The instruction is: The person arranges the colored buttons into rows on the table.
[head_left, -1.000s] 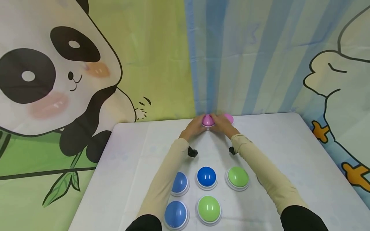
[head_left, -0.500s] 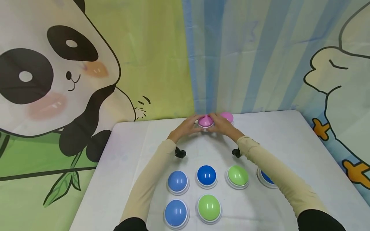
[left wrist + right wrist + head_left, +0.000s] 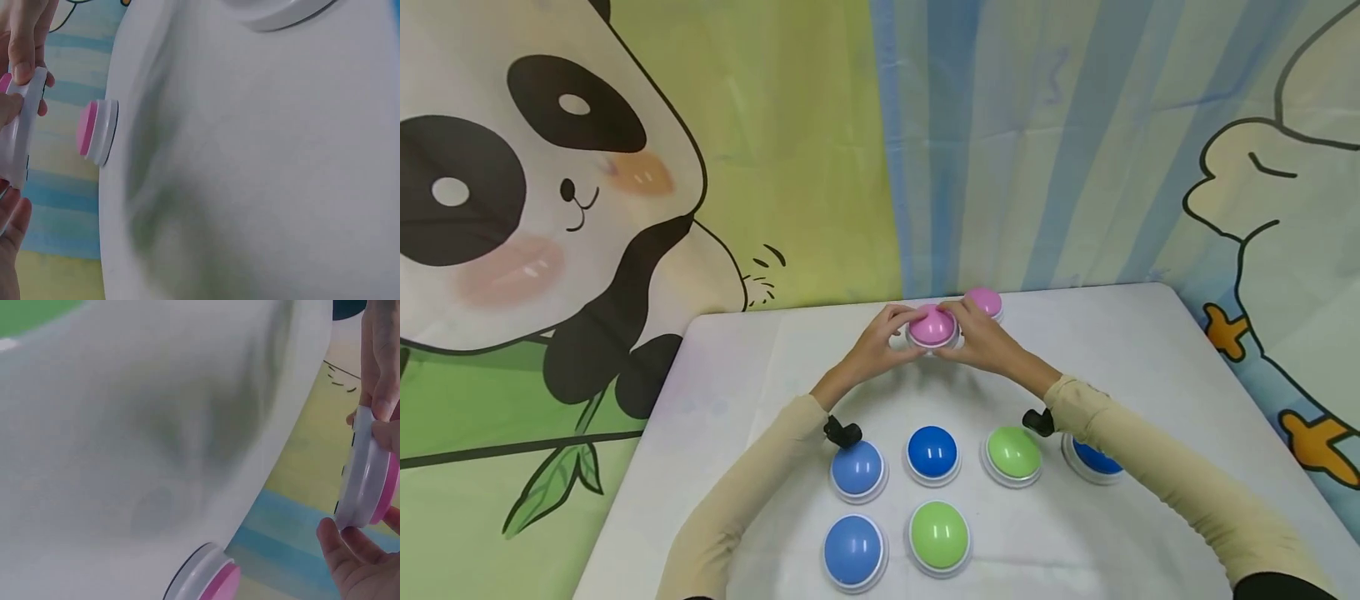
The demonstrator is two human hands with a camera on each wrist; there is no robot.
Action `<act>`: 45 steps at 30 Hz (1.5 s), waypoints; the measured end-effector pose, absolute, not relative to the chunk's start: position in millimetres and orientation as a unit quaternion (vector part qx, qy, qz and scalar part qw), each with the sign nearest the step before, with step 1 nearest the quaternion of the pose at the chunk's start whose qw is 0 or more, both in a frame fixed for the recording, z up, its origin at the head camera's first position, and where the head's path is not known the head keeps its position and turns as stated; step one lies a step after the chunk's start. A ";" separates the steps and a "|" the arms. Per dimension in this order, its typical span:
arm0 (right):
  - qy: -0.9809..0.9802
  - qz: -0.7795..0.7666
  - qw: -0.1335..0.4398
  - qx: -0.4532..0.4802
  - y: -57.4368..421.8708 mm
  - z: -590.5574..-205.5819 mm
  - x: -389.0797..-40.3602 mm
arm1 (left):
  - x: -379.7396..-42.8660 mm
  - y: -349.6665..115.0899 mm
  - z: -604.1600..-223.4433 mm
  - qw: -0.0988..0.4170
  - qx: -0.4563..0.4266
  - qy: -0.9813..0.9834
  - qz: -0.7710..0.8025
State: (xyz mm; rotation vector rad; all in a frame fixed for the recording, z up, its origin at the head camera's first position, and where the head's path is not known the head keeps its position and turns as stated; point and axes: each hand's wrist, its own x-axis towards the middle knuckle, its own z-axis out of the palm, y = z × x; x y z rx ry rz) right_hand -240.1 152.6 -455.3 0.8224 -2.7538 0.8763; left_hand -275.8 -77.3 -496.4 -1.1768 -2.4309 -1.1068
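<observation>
Both hands hold a push button with a pink dome point(image 3: 932, 326) and a white round base point(image 3: 365, 469), near the far edge of the table. My left hand point(image 3: 880, 346) grips its left side with thumb and fingers. On the opposite side my right hand point(image 3: 983, 340) pinches the rim. Both wrist views show the base raised off the tabletop, with fingers at its edges. A second pink button point(image 3: 984, 302) sits just behind and to the right, at the table's back edge; it also shows in the left wrist view point(image 3: 97, 131).
Two lighter blue buttons point(image 3: 857, 468) stand at the front left. A darker blue button point(image 3: 932, 452) and two green buttons point(image 3: 939, 535) are in the middle. My right sleeve partly covers another blue button point(image 3: 1093, 460). A printed curtain point(image 3: 820, 167) hangs behind the white table point(image 3: 760, 375).
Both hands have drawn the held pink button slightly nearer and left, and its dome shows more fully. The forearms have spread apart, uncovering blue buttons on either side.
</observation>
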 end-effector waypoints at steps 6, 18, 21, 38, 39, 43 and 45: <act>-0.910 0.293 0.068 0.285 150.4 -457.6 -230.2 | -262.2 -83.5 -496.5 0.111 -0.389 -0.833 -0.377; -0.897 0.283 0.118 0.320 146.8 -447.5 -191.7 | -218.4 -94.7 -475.2 0.109 -0.396 -0.828 -0.382; -0.899 0.273 0.114 0.323 145.0 -446.3 -173.6 | -198.9 -98.7 -474.3 0.108 -0.401 -0.824 -0.385; -0.889 0.222 0.165 0.366 164.3 -446.1 -109.8 | -138.5 -84.4 -472.7 0.124 -0.451 -0.801 -0.374; -0.888 0.221 0.168 0.366 167.0 -446.2 -107.9 | -137.4 -81.9 -473.1 0.123 -0.452 -0.801 -0.372; -0.889 0.217 0.174 0.364 178.7 -447.1 -99.6 | -133.6 -70.2 -475.8 0.124 -0.464 -0.798 -0.363; -0.891 0.213 0.177 0.358 185.3 -447.9 -95.6 | -132.3 -63.8 -476.5 0.128 -0.470 -0.798 -0.355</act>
